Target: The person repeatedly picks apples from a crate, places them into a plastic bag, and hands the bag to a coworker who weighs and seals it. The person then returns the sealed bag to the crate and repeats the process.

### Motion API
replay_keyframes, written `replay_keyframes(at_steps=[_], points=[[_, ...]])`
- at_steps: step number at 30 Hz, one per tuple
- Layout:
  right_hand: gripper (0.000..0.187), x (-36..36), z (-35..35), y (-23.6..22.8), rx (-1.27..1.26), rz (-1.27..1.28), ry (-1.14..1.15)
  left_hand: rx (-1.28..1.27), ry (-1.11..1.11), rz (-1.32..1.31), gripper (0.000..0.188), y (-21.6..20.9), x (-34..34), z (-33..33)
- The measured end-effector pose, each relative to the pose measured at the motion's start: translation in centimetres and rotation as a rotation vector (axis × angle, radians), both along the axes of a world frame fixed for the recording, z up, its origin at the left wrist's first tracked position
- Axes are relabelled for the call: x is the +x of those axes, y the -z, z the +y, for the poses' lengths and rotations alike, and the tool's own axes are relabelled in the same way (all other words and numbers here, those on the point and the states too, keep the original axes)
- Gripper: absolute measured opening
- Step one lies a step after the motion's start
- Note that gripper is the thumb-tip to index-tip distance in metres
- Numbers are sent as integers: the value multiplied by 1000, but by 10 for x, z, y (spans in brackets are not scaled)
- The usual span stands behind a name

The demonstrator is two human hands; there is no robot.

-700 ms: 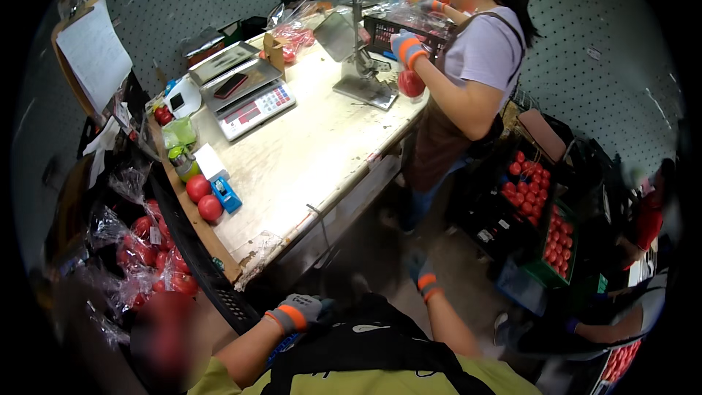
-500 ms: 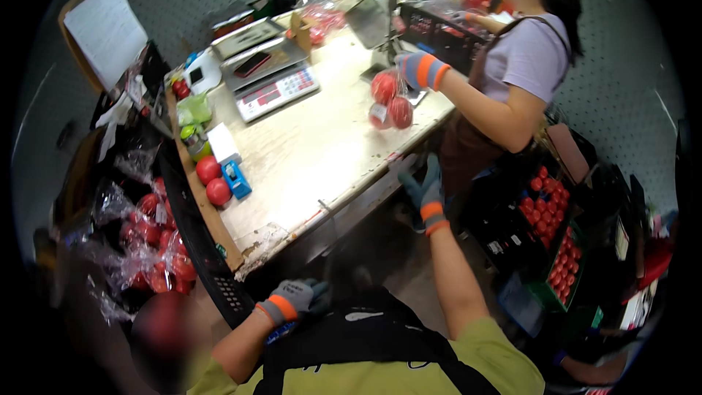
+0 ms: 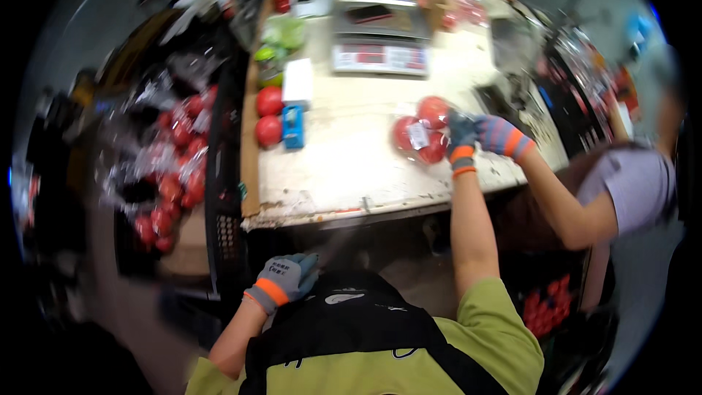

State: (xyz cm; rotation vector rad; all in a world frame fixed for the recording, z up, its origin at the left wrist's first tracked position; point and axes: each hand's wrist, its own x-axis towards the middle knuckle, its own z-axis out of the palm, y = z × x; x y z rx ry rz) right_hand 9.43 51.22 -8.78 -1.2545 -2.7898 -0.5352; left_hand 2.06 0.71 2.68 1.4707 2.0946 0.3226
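Note:
My right hand (image 3: 462, 138), in a grey and orange glove, is stretched over the table (image 3: 351, 168) and closed on the gathered top of a clear bag of tomatoes (image 3: 424, 132) with a white label. Right beside it, a co-worker's gloved hand (image 3: 503, 136) reaches in from the right, close to the same bag top; whether it still grips is blurred. Low in front of my black apron, my left hand (image 3: 289, 278) holds nothing, its fingers stretched out to the right.
A scale (image 3: 380, 37) with a phone (image 3: 369, 13) on it stands at the back. Two loose tomatoes (image 3: 269, 116), a blue tape dispenser (image 3: 293, 127) and a white box (image 3: 297, 82) line the table's left side. Bagged tomatoes (image 3: 172, 183) fill a black crate at left. The co-worker stands right.
My right hand has moved up to the bag and closed on its top. The co-worker's hand holding the bag has come toward me. My view has turned right; my left hand stays low.

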Motion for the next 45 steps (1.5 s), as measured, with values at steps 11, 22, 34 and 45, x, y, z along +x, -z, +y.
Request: replay_keyframes(at_steps=[11,22,34,45], points=[[27,-68,-55,-117,-1079,1246,-341,368,-271,-65,40,-13,4,-30],[23,-159,-347,-317,-1224,1011,-1080,1055,-534,299,88,-158,-132,-161],[48,-383,-694,-372,-500,751,-1410,653,-899,212,20,-235,-298,-394],[21,-293,-637,-221,-816,342,-991,743,-1259,11,22,21,-495,-468]])
